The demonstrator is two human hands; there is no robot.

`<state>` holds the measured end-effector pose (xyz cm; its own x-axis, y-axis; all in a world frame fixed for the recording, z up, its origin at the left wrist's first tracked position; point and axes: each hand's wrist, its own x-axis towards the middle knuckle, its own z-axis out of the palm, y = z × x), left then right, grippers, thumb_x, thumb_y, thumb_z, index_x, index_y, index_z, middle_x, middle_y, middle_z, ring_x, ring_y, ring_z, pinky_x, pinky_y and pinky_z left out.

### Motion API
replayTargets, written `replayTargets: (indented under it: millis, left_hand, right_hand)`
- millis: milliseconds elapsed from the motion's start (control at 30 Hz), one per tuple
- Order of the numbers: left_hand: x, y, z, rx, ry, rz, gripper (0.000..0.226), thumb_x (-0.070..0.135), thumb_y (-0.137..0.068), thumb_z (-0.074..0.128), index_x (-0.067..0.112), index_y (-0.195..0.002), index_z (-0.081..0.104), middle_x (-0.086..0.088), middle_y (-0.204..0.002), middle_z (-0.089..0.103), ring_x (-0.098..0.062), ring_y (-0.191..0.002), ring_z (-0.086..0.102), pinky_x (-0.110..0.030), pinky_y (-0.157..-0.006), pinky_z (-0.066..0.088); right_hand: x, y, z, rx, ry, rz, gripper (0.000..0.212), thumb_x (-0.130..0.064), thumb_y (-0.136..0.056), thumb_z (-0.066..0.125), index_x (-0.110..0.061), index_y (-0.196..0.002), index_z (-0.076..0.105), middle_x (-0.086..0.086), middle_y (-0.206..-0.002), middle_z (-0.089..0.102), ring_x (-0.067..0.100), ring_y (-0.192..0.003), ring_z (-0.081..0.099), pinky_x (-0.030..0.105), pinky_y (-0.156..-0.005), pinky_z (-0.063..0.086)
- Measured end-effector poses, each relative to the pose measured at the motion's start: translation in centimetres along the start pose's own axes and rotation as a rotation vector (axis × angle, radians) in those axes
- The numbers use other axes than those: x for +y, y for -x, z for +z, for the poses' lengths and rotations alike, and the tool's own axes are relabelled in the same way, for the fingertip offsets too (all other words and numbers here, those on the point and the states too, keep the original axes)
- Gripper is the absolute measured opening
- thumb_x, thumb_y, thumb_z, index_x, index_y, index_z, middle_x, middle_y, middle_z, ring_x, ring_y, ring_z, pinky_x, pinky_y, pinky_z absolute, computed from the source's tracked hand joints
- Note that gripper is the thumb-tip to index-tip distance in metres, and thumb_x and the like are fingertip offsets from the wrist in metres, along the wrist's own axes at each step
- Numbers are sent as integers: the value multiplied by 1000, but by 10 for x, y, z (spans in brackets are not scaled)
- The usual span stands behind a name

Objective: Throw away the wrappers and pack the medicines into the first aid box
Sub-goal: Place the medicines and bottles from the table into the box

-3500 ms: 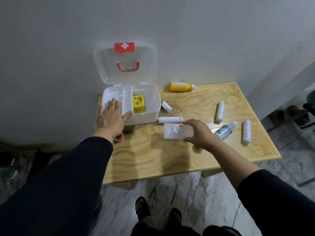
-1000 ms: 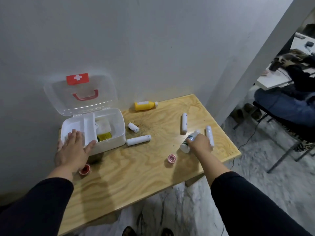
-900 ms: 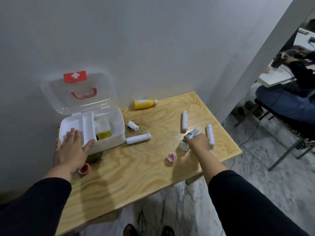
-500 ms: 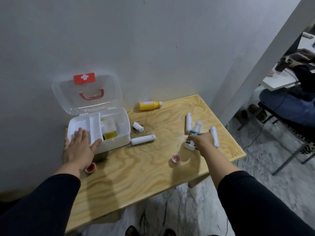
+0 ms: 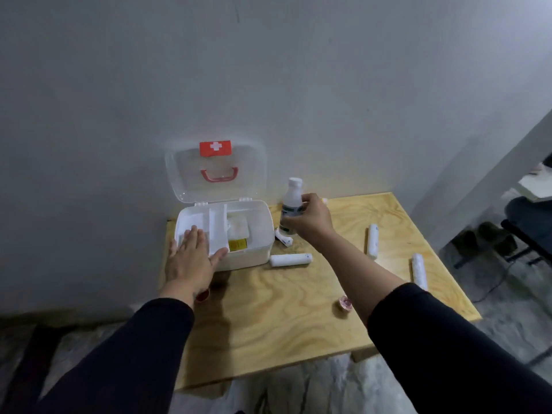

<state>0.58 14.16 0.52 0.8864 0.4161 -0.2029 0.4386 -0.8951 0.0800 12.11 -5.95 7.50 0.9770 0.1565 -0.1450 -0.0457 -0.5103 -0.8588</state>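
The white first aid box [image 5: 257, 252] stands open against the wall, its clear lid [image 5: 215, 171] with a red cross tipped back. Inside lie a yellow carton [image 5: 237, 245] and a clear packet [image 5: 237, 230]. My left hand [image 5: 191, 258] lies flat on the box's front left corner, fingers spread. My right hand [image 5: 310, 219] holds a clear bottle [image 5: 291, 204] with a white cap and green label upright in the air, just right of the box. Several white rolls lie on the table: [image 5: 291, 259], [image 5: 283, 239], [image 5: 372, 240], [image 5: 418, 270].
The wooden table [image 5: 283, 318] ends at the right and front edges. A small pink cap [image 5: 345, 302] sits near my right forearm, a red cap [image 5: 202, 295] by my left wrist. A seated person's dark legs [image 5: 528, 216] and shoes [image 5: 478, 237] are at far right.
My right hand picked the bottle up off the right side of the table and carried it left to beside the box. My left hand stayed on the box.
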Motion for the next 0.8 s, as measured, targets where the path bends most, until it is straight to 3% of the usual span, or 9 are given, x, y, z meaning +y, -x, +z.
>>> replayTargets:
  millis: [133, 200, 367, 667, 800]
  left_hand:
    - [0, -1, -1, -23, 19, -9, 79, 61, -96, 13, 11, -155, 2, -8, -164, -5, -21, -151, -3, -42, -123, -2]
    - [0, -2, 0, -23, 24, -13, 80, 62, -95, 11, 10, -155, 1, -7, -164, -6, -21, -151, -3, -42, -123, -3]
    - [0, -3, 3, 7, 31, -14, 82, 64, -93, 10, 10, -155, 1, -6, -164, -6, -20, -151, -3, -40, -123, -5]
    - [1, -2, 3, 25, 17, -23, 83, 65, -92, 10, 11, -155, 2, -5, -164, -5, -19, -151, -4, -38, -122, -7]
    - [1, -3, 4, 33, 13, -16, 83, 65, -92, 9, 10, -155, 2, -6, -164, -4, -19, -151, -4, -38, -122, -7]
  right_hand:
    - [-17, -6, 36, -61, 42, -87, 50, -11, -71, 75, -10, -113, 48, 0, -96, 57, 21, -89, 57, 28, -64, 45]
    - [-18, -11, 52, -55, 120, -124, 48, -11, -73, 73, -11, -114, 47, 4, -99, 59, 23, -89, 57, 29, -66, 42]
    - [-14, -23, 82, -35, 285, -196, 45, -6, -75, 67, -11, -116, 49, 14, -111, 65, 34, -101, 61, 40, -79, 53]
    - [-11, -34, 108, -32, 307, -70, 35, 2, -81, 57, -8, -114, 51, 17, -108, 65, 34, -97, 61, 29, -67, 39]
    - [-12, -36, 108, -51, 287, -31, 44, 6, -82, 53, -7, -124, 51, 16, -113, 64, 33, -100, 60, 27, -68, 38]
